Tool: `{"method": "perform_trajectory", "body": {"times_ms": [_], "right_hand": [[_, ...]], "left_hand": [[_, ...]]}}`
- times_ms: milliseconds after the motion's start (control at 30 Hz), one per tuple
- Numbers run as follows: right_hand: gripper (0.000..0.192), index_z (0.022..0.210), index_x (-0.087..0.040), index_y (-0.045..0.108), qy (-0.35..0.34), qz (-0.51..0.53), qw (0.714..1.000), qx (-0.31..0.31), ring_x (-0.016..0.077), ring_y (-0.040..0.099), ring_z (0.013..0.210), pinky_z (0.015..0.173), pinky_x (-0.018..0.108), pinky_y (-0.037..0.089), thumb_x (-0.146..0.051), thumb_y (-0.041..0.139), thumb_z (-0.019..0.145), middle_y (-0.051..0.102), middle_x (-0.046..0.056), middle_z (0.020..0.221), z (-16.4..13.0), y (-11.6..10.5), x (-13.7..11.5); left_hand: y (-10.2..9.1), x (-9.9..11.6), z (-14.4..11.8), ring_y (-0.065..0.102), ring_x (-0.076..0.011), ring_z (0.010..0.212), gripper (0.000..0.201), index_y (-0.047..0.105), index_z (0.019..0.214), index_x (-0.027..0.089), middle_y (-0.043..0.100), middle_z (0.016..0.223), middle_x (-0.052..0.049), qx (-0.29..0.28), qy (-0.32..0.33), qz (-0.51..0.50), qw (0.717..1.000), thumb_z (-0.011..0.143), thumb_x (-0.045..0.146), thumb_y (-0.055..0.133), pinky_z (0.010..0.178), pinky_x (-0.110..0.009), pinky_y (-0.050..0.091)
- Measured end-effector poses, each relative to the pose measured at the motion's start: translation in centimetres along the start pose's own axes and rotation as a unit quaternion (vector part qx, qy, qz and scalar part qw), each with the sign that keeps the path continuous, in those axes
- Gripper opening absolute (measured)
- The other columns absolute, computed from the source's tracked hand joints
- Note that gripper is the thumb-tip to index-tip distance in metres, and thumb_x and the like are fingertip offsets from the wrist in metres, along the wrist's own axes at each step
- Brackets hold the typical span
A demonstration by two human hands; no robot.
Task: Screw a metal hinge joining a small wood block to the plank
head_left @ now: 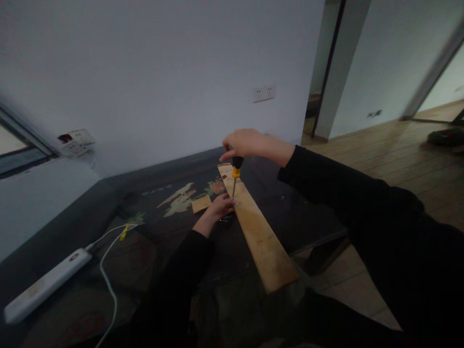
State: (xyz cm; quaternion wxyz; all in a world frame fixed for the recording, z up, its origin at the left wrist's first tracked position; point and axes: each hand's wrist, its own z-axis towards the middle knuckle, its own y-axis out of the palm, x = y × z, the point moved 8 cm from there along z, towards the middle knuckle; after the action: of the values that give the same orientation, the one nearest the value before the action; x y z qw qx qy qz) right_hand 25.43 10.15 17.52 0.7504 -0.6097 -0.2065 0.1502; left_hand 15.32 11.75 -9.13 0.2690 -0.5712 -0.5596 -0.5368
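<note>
My right hand (243, 142) is wrapped round the black top of a screwdriver (236, 172) with a yellow collar. Its metal shaft points down, nearly upright, at a long wooden board (261, 232). At the board's left edge my left hand (222, 207) has its fingertips pinched together close to the screwdriver's tip. Something small and shiny shows there, too small to name. The board lies lengthwise on the dark table, its near end jutting past the table's edge. Several thin metal pieces, which look like screws (225, 219), lie beside my left hand.
A small square wooden piece (201, 204) lies left of my left hand on the dark table (159, 261), which has a printed flower-and-bird pattern. At the left are a white power strip (47, 285) and a pale cable (108, 280). The wall (174, 87) rises behind.
</note>
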Motion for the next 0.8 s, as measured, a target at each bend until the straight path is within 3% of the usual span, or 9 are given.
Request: {"method": "perform_trajectory", "body": {"times_ms": [100,200,300,433,533,667,800], "right_hand": [[0.040,0.122,-0.017,0.072,-0.062,0.026,0.996,-0.058,0.0196,0.065,0.089,0.073,0.030,0.042,-0.034,0.068,0.087,0.075,0.011,0.107,-0.1,0.1,-0.1],[0.035,0.121,-0.016,0.073,-0.087,0.026,0.993,-0.076,0.0174,0.065,0.086,0.073,0.029,0.042,-0.022,0.063,0.088,0.075,0.010,0.107,-0.3,0.1,-0.3],[0.032,0.119,-0.013,0.074,-0.070,-0.009,0.996,-0.045,0.0196,0.066,0.090,0.074,0.031,0.042,-0.023,0.056,0.093,0.075,0.014,0.108,-0.4,0.0,-0.8],[0.043,0.117,-0.007,0.073,0.011,-0.076,0.997,0.031,0.0268,0.067,0.098,0.076,0.035,0.044,-0.034,0.043,0.102,0.073,0.023,0.109,-0.5,-0.2,-1.0],[0.049,0.118,-0.008,0.072,0.032,-0.075,0.995,0.056,0.0283,0.067,0.101,0.078,0.035,0.044,-0.040,0.039,0.103,0.073,0.023,0.110,-0.6,-0.3,-1.1],[0.048,0.120,-0.013,0.072,0.010,-0.018,1.000,0.009,0.0254,0.066,0.097,0.075,0.033,0.042,-0.049,0.051,0.097,0.074,0.019,0.111,-0.6,0.0,-0.5],[0.035,0.120,-0.015,0.073,-0.071,0.016,0.996,-0.051,0.0201,0.064,0.093,0.076,0.032,0.041,-0.028,0.059,0.091,0.074,0.014,0.113,-0.8,0.2,-0.6]], "left_hand": [[-0.1,0.0,-0.1,0.071,-0.0169,0.074,0.045,0.064,0.101,0.012,0.074,0.089,-0.008,0.002,0.001,-0.006,1.000,0.061,-0.010,0.071,0.073,-0.028,0.060],[-0.2,0.1,-0.2,0.071,-0.0164,0.073,0.045,0.065,0.101,0.011,0.073,0.088,-0.008,0.007,-0.002,-0.010,1.000,0.062,-0.010,0.071,0.073,-0.028,0.060],[-0.2,0.1,-0.2,0.071,-0.0161,0.072,0.046,0.064,0.101,0.011,0.073,0.088,-0.007,0.011,-0.006,-0.011,1.000,0.062,-0.011,0.070,0.072,-0.028,0.060],[-0.1,0.1,-0.1,0.071,-0.0154,0.072,0.045,0.063,0.100,0.011,0.073,0.089,-0.008,0.019,-0.007,-0.004,1.000,0.062,-0.011,0.071,0.071,-0.027,0.060],[0.1,0.0,-0.1,0.071,-0.0162,0.073,0.046,0.063,0.103,0.011,0.073,0.090,-0.008,0.015,-0.007,0.001,1.000,0.063,-0.011,0.070,0.071,-0.027,0.060],[0.0,0.0,0.0,0.071,-0.0162,0.073,0.045,0.063,0.102,0.011,0.073,0.088,-0.007,0.016,-0.009,-0.004,1.000,0.063,-0.011,0.071,0.071,-0.028,0.059],[-0.4,0.0,0.0,0.071,-0.0166,0.074,0.044,0.065,0.100,0.012,0.073,0.086,-0.007,0.021,-0.007,-0.008,1.000,0.063,-0.011,0.071,0.075,-0.029,0.059]]}}
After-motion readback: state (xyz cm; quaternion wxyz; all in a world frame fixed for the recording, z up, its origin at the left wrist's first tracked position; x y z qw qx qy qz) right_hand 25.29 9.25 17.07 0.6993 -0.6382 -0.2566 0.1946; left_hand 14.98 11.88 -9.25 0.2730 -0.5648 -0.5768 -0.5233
